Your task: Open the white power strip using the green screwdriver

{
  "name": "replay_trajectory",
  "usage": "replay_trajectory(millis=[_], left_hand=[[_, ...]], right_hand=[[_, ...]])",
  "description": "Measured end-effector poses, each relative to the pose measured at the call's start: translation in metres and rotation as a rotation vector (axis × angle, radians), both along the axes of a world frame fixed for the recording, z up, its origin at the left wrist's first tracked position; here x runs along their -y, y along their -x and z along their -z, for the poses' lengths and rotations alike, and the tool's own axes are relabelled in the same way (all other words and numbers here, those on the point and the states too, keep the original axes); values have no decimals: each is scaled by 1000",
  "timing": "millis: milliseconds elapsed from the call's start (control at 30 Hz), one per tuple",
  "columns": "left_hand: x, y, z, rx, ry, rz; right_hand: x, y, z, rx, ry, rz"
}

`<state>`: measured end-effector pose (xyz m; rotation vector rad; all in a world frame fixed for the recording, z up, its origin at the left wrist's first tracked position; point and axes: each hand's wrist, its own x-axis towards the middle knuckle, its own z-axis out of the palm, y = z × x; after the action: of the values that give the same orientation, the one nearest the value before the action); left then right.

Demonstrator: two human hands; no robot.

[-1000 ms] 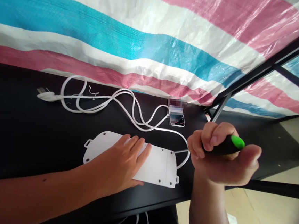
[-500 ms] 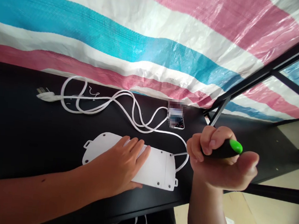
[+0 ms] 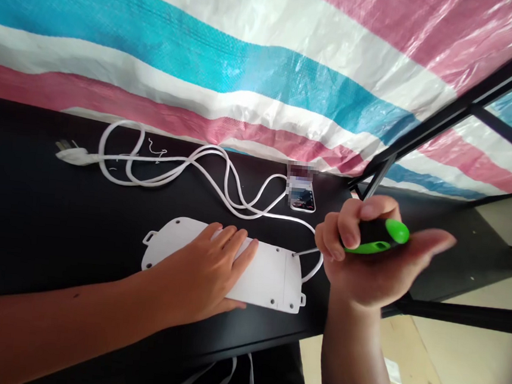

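A white power strip (image 3: 263, 276) lies on the black tabletop, its screw-holed flat side up. My left hand (image 3: 213, 266) is laid across its middle, fingers over the top and thumb along the near edge, holding it down. In my right hand (image 3: 367, 255) is a screwdriver (image 3: 371, 238) with a black and green handle. The fingers curl around the handle while the thumb stretches out to the right. Its thin shaft runs left to a hole at the strip's far right corner; the tip is hidden in that hole.
A white power cord (image 3: 245, 212) loops behind the strip to a plug (image 3: 77, 155) at the left. A phone (image 3: 303, 196), partly blurred, lies near the back edge. Striped plastic sheeting (image 3: 249, 66) hangs behind the table, and a black metal frame (image 3: 460, 117) stands at the right.
The screwdriver handle has turned in my right hand, so its green side now shows. My right thumb has stretched farther outward. The left hand stays on the power strip; the whole view shifted slightly.
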<state>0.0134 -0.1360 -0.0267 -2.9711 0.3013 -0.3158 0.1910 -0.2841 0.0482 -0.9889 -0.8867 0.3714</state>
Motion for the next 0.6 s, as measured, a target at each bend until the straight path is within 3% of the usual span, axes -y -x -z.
replay_trajectory(millis=[600], left_hand=[[1, 0, -1, -17, 3, -20]], right_hand=[[0, 3, -7, 38, 23, 179]])
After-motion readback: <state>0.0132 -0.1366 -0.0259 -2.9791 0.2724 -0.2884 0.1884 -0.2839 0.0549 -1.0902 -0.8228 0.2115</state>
